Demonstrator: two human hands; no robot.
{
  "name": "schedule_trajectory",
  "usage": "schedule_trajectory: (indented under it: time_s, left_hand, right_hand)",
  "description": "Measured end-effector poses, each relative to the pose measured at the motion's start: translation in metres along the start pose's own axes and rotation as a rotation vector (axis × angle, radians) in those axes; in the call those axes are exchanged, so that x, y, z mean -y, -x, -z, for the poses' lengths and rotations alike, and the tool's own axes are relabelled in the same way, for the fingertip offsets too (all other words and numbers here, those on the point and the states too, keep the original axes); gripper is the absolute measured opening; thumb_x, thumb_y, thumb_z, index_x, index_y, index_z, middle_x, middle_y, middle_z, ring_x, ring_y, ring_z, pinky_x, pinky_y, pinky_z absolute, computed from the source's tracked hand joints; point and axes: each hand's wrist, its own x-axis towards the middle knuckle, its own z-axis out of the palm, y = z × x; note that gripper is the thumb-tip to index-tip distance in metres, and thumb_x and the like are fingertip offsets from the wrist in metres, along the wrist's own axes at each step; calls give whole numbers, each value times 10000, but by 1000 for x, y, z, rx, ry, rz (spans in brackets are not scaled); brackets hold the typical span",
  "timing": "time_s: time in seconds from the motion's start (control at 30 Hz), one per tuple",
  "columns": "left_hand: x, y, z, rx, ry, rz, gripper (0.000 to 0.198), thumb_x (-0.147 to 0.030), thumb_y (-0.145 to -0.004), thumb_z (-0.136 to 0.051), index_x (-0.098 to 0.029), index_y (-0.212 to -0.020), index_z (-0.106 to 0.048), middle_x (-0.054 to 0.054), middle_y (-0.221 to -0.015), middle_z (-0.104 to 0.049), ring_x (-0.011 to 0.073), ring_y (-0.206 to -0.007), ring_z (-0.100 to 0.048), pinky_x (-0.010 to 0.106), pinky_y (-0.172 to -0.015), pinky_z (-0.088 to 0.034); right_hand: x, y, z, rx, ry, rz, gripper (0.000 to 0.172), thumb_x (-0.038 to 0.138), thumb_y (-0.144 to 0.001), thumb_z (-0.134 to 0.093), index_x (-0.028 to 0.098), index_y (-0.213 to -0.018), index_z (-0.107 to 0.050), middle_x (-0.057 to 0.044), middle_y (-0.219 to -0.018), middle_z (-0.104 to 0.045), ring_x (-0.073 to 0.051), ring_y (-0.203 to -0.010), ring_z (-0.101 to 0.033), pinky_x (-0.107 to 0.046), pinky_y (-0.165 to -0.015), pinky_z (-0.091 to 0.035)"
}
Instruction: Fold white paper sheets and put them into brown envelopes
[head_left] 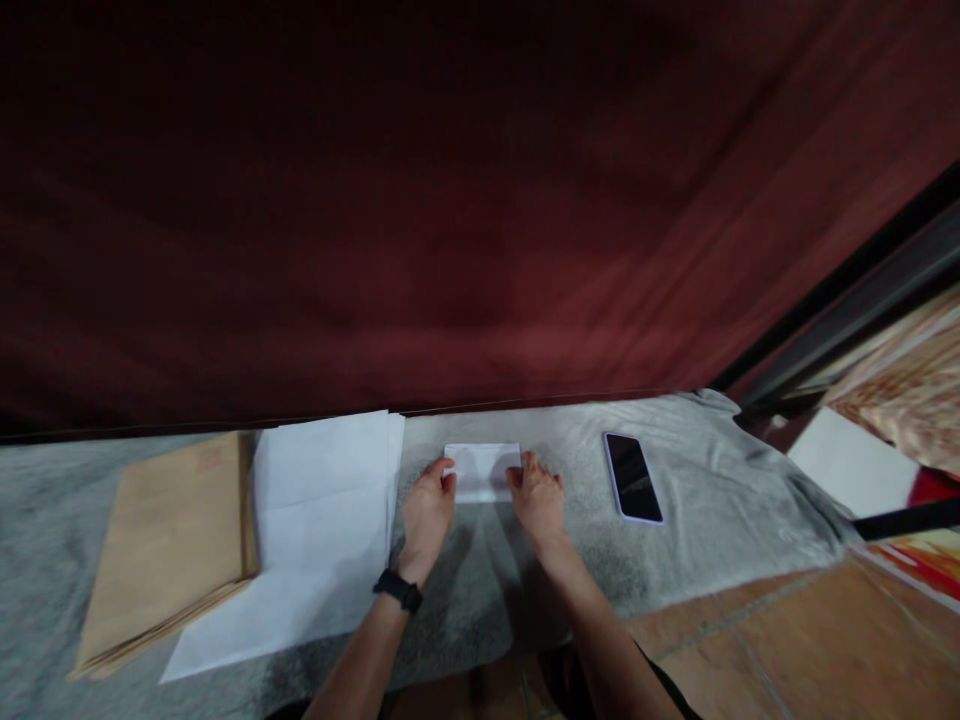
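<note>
A small folded sheet of white paper (482,472) lies flat on the grey cloth, directly in front of me. At its left end, my left hand (430,508) pinches the edge between thumb and fingers; a black watch band circles that wrist. My right hand (538,498) grips the paper's right end, thumb on top and fingers curled at the edge. Left of my hands is a stack of large white paper sheets (322,530). Brown envelopes (176,530) are piled partly over those sheets.
A phone (634,478) with a lilac case rests on the grey cloth (712,500) to the right. Dark red fabric (480,250) rises behind the cloth. Tiled floor (795,640) shows at lower right, near a dark frame bar (847,290) and a white panel (851,462).
</note>
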Motion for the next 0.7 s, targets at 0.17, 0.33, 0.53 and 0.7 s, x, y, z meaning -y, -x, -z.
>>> schedule_trajectory:
  time_s: [0.17, 0.33, 0.53, 0.7]
  left_hand:
    - [-5, 4, 0, -30, -57, -53, 304, -188, -962, -473, -210, -1207, -652, 86, -1079, -734, 204, -877, -687, 287, -768, -470]
    - [-4, 2, -2, -14, -56, -86, 296, -170, -964, -467, -196, -1200, -645, 86, -1170, -715, 200, -968, -684, 281, -848, -474]
    - [-4, 3, -3, -39, -73, -97, 315, -184, -979, -446, -191, -1233, -633, 85, -1214, -704, 202, -982, -686, 280, -841, -487]
    - [-8, 8, -6, -84, -131, -112, 345, -181, -988, -403, -205, -1247, -629, 81, -1204, -700, 204, -916, -694, 284, -769, -504]
  right_hand:
    - [1, -2, 0, -72, 33, 22, 311, 272, -975, -515, 146, -1250, -588, -151, -1108, -673, -289, -1031, -615, -414, -899, -430]
    - [7, -2, -8, -103, -91, 216, 360, 216, -985, -464, 166, -1329, -559, -152, -1350, -581, -274, -1206, -534, -429, -1009, -408]
    - [21, 11, -21, -6, -156, 386, 410, 292, -1029, -414, 164, -1396, -543, -115, -1472, -523, -233, -1375, -436, -404, -1134, -343]
    - [22, 18, -26, -11, -67, 342, 464, 341, -1041, -382, 192, -1472, -473, -114, -1555, -422, -268, -1442, -355, -455, -1164, -291]
